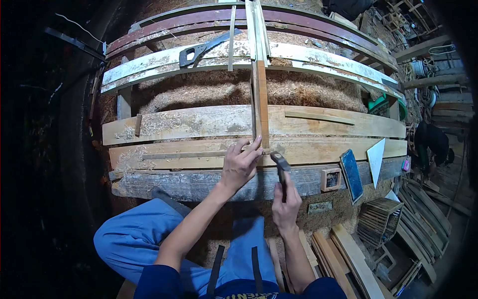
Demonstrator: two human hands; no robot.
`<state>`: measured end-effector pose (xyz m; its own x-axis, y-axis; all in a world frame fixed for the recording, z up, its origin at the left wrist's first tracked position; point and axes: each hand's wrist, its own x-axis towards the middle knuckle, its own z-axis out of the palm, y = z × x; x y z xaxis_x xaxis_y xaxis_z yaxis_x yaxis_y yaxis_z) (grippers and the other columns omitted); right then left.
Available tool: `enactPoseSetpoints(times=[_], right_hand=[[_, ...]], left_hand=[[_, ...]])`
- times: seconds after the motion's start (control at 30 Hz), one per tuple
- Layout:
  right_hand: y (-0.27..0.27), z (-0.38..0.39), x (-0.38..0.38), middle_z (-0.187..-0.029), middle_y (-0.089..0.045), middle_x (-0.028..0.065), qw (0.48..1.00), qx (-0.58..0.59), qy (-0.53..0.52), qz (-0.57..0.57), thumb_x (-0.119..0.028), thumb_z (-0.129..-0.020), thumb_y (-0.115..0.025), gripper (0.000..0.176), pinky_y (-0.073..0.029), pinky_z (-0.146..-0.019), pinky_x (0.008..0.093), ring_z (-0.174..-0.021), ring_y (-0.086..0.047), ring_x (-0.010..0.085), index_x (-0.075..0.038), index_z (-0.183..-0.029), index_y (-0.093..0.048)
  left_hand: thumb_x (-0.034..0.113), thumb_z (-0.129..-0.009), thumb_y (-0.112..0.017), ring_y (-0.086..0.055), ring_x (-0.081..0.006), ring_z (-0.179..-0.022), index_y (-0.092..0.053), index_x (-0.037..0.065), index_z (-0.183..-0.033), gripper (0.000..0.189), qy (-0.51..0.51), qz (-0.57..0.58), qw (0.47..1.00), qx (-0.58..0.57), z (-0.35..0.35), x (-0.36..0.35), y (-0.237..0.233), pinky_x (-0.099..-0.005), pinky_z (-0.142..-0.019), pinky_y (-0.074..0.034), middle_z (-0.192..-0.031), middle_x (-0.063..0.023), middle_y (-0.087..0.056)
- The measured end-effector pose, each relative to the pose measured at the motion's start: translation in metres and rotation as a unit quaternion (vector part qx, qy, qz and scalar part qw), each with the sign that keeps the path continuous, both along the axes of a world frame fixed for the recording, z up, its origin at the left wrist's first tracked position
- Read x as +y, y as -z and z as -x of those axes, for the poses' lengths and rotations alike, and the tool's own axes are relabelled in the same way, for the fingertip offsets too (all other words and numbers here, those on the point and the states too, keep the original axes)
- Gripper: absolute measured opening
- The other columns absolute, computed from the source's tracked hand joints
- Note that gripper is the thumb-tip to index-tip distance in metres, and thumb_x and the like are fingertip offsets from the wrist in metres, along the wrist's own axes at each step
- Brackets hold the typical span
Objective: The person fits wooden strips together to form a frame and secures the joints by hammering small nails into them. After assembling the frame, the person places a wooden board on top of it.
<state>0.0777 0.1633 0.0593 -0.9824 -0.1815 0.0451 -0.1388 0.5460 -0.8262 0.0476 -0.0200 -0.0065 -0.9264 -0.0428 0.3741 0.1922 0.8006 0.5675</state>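
Observation:
My right hand point(287, 207) is wrapped around the handle of a hammer point(280, 162), its head raised just right of the near end of a long wooden strip point(261, 107). That strip runs away from me across the bench planks, with a brown top face and a darker side. At its near end, my left hand point(240, 164) has its fingers curled and closed against the left side of the wood. Whether a small nail is also between those fingertips is too small to tell. Under the left hand, a thin flat stick point(184, 155) lies across the nearest light plank point(328, 149).
A handsaw point(201, 51) rests on the white-painted plank point(149, 67) behind. A blue flat case point(351, 174), a white triangular piece point(376, 159) and a small wooden box point(330, 179) sit at the front right. Shavings cover the planks' left side. A slatted crate point(379, 219) stands below.

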Motion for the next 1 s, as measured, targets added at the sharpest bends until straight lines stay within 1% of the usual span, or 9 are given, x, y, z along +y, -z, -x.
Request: enactPoseSetpoints(times=[0.03, 0.13, 0.3, 0.37, 0.47, 0.57, 0.7, 0.8, 1.0], right_hand=[[-0.001, -0.004, 0.001, -0.12, -0.07, 0.0274, 1.0, 0.019, 0.017, 0.004, -0.014, -0.107, -0.058, 0.037, -0.054, -0.09, 0.0443, -0.105, -0.071, 0.0398, 0.004, -0.14, -0.059], [-0.001, 0.005, -0.003, -0.117, -0.068, 0.0293, 0.999, -0.02, -0.023, -0.023, -0.008, -0.107, -0.057, 0.036, -0.055, -0.087, 0.0445, -0.102, -0.07, 0.0435, 0.006, -0.14, -0.057], [-0.006, -0.005, -0.002, -0.115, -0.07, 0.0274, 0.999, 0.001, 0.046, 0.024, -0.008, -0.106, -0.058, 0.036, -0.054, -0.086, 0.0438, -0.098, -0.071, 0.0412, 0.002, -0.14, -0.059], [-0.001, 0.004, -0.006, -0.111, -0.068, 0.0281, 1.0, -0.017, 0.012, 0.001, -0.008, -0.105, -0.059, 0.037, -0.054, -0.083, 0.0452, -0.096, -0.069, 0.0435, 0.005, -0.14, -0.057], [0.002, 0.003, -0.008, -0.106, -0.067, 0.0291, 0.999, -0.011, -0.022, -0.025, -0.007, -0.104, -0.06, 0.038, -0.054, -0.079, 0.0477, -0.092, -0.067, 0.0472, 0.008, -0.139, -0.056], [-0.006, -0.006, -0.007, -0.112, -0.068, 0.0291, 0.999, 0.03, 0.034, 0.004, -0.008, -0.105, -0.057, 0.037, -0.054, -0.082, 0.0494, -0.095, -0.067, 0.049, 0.002, -0.141, -0.057], [-0.004, 0.006, -0.002, -0.115, -0.067, 0.0314, 0.994, -0.068, -0.027, -0.077, -0.006, -0.104, -0.059, 0.038, -0.055, -0.082, 0.0494, -0.101, -0.068, 0.0496, 0.008, -0.14, -0.055], [-0.014, -0.006, 0.0, -0.12, -0.067, 0.0295, 0.999, 0.02, 0.034, -0.033, -0.009, -0.106, -0.056, 0.039, -0.055, -0.084, 0.0501, -0.104, -0.067, 0.0485, 0.001, -0.144, -0.055], [-0.003, 0.001, 0.0, -0.115, -0.068, 0.0281, 0.997, 0.002, -0.042, -0.061, 0.003, -0.097, -0.056, 0.052, -0.055, -0.083, 0.0504, -0.099, -0.068, 0.0467, 0.001, -0.148, -0.052]], left_hand=[[0.01, -0.083, -0.079, -0.063, -0.0262, -0.105, -0.075, 0.008, -0.104, 0.022, -0.002, 0.0, 1.0, -0.001, -0.001, -0.001, -0.001, -0.0408, -0.08, -0.05, -0.134, -0.0042, -0.072], [0.01, -0.083, -0.079, -0.063, -0.0258, -0.105, -0.074, 0.008, -0.103, 0.021, -0.002, 0.003, 1.0, -0.009, -0.002, 0.004, -0.003, -0.0414, -0.08, -0.05, -0.134, -0.0036, -0.072], [0.01, -0.084, -0.077, -0.062, -0.0274, -0.108, -0.073, 0.006, -0.106, 0.022, 0.002, -0.014, 1.0, -0.024, -0.004, 0.001, 0.0, -0.0413, -0.083, -0.05, -0.136, -0.0053, -0.071], [0.011, -0.084, -0.076, -0.06, -0.0284, -0.111, -0.072, 0.006, -0.108, 0.024, 0.01, -0.024, 0.999, -0.029, -0.002, 0.003, 0.003, -0.0419, -0.084, -0.049, -0.139, -0.0062, -0.069], [0.01, -0.084, -0.076, -0.061, -0.0278, -0.11, -0.072, 0.006, -0.108, 0.025, 0.009, -0.008, 0.999, -0.029, 0.0, 0.001, 0.001, -0.042, -0.084, -0.049, -0.138, -0.0062, -0.069], [0.008, -0.084, -0.079, -0.064, -0.0272, -0.102, -0.073, 0.006, -0.103, 0.02, 0.0, -0.02, 1.0, -0.017, -0.001, 0.003, -0.004, -0.04, -0.081, -0.052, -0.134, -0.0057, -0.072], [0.009, -0.085, -0.078, -0.064, -0.027, -0.102, -0.073, 0.006, -0.103, 0.019, -0.001, 0.0, 1.0, -0.008, 0.0, 0.003, 0.001, -0.0402, -0.081, -0.052, -0.134, -0.0058, -0.072], [0.011, -0.084, -0.076, -0.062, -0.0292, -0.108, -0.071, 0.005, -0.109, 0.026, 0.015, -0.017, 1.0, -0.021, -0.004, 0.001, 0.007, -0.0422, -0.084, -0.05, -0.139, -0.009, -0.068], [0.01, -0.084, -0.077, -0.062, -0.0301, -0.106, -0.072, 0.004, -0.109, 0.026, 0.014, -0.02, 0.999, -0.035, 0.004, 0.008, -0.005, -0.0424, -0.084, -0.052, -0.136, -0.0092, -0.07]])
